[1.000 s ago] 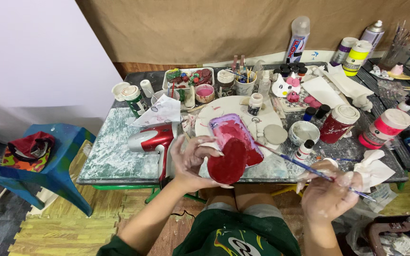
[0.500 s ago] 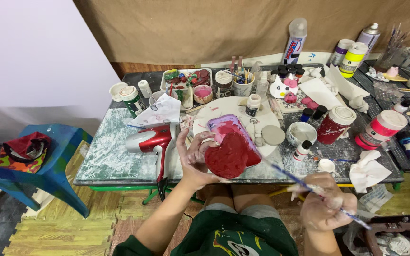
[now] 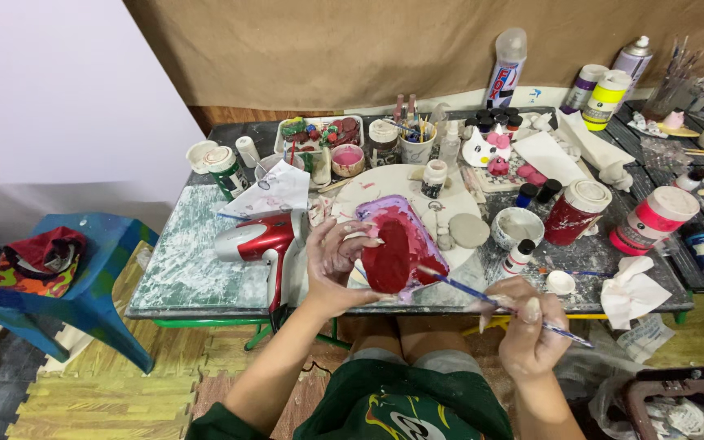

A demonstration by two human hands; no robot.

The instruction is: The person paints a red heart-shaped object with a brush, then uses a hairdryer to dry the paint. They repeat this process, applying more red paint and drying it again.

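Since the earlier frame: brush [image 3: 482, 295] brought up from the lap, tip now touching the red piece [image 3: 393, 254]; piece turned slightly toward the right hand.

Red piece: flat moulded shape, purple-pink rim, dark red centre, held above the near edge of the table [image 3: 189, 269]. Left hand [image 3: 332, 261] closed on its left side, fingers spread behind and over the edge. Right hand [image 3: 527, 330] below and right of the piece, pinched shut on the thin blue brush handle.

Step judged in hand: painting the red centre, lower right part. Next move judged to call for a steady stroke kept inside the rim, piece tilted to meet the bristles.

Left of the piece: red hair dryer [image 3: 253, 238], lying on the table. Behind the piece: white round plate [image 3: 385, 181]. Right of the piece: red paint jar [image 3: 574, 213], crumpled tissue [image 3: 633, 292].
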